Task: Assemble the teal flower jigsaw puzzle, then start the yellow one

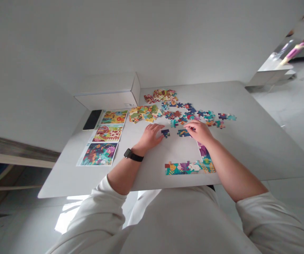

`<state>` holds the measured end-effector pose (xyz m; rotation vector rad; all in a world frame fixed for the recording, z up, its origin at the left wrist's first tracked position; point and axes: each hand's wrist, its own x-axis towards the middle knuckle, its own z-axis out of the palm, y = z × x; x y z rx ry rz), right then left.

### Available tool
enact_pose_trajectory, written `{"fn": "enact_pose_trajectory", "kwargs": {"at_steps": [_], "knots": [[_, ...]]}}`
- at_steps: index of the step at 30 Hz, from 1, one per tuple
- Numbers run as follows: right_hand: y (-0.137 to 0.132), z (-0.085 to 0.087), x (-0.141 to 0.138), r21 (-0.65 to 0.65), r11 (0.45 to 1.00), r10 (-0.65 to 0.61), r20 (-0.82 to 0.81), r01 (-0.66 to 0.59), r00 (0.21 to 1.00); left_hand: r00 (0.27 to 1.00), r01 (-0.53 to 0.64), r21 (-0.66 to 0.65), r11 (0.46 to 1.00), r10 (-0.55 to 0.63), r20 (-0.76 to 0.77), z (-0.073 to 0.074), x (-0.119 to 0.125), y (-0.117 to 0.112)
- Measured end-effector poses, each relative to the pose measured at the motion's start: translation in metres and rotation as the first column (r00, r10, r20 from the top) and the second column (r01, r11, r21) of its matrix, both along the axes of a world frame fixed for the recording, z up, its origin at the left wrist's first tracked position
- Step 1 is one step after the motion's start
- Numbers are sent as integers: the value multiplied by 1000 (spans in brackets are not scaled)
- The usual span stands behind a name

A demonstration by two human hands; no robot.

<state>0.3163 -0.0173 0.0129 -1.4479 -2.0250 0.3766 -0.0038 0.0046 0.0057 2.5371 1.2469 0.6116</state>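
Note:
My left hand [150, 136] rests on the table with its thumb and fingers apart. Right by its fingertips lies a single dark blue puzzle piece [165, 133]. My right hand [200, 132] has bent fingers at the right end of a short dark blue puzzle strip [183, 133], partly covering it. Below, a joined puzzle border [186, 168] with plants and a white rabbit runs along the bottom and up the right side. My right forearm hides part of that side. Loose blue and teal puzzle pieces [187, 110] are scattered just beyond both hands.
Piles of yellow-green pieces [145, 113] and reddish pieces [162, 95] lie farther back. Picture sheets [100, 154] and a black phone [92, 120] are on the left. A white box [109, 98] stands by the wall. A joined piece pair [226, 116] sits right on the white table [257, 141].

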Motion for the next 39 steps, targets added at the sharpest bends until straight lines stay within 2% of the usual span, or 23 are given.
{"fn": "enact_pose_trajectory", "kwargs": {"at_steps": [7, 17, 26, 32, 39], "knots": [[2, -2, 0, 12, 999, 42, -2, -42, 999, 1000, 8, -29, 1000, -8, -7, -6, 1, 3], [3, -5, -3, -5, 999, 46, 41, -45, 998, 995, 101, -2, 995, -101, 26, 1, 8, -2], [5, -9, -5, 5, 998, 69, 53, -70, 996, 991, 134, 27, 991, -134, -19, 3, 34, -1], [5, -11, -5, 36, 996, 83, 12, -83, 997, 985, 170, 41, 985, -170, -2, -2, 40, 4], [4, -7, -9, 8, 996, 87, 17, -88, 996, 979, 200, 44, 979, -201, 18, -7, 42, 6]]}}
